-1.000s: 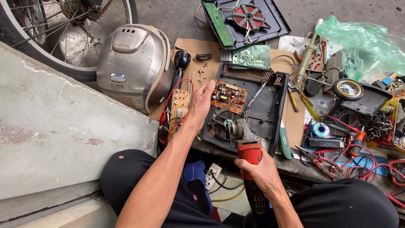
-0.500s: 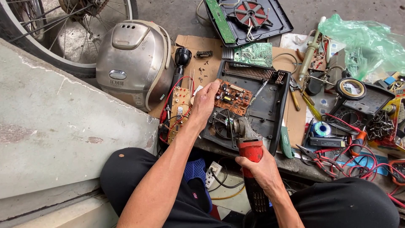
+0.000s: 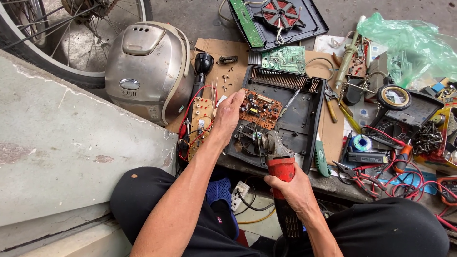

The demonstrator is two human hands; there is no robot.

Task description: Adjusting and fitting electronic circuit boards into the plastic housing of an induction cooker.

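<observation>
Looking down, we see an orange circuit board point(image 3: 259, 109) lying tilted in an open black appliance casing point(image 3: 300, 119) on the cluttered worktop point(image 3: 333, 128). The left hand point(image 3: 227, 114) grasps the board's left edge. The right hand point(image 3: 293, 190) is clenched around a red angle grinder point(image 3: 280, 164), whose metal head rests against the casing's front edge. Left of the casing lies a tan board with red wires point(image 3: 200, 123), beside a silver rice cooker point(image 3: 147, 66). To the right sit pliers point(image 3: 354, 171) and a multimeter point(image 3: 404, 112).
</observation>
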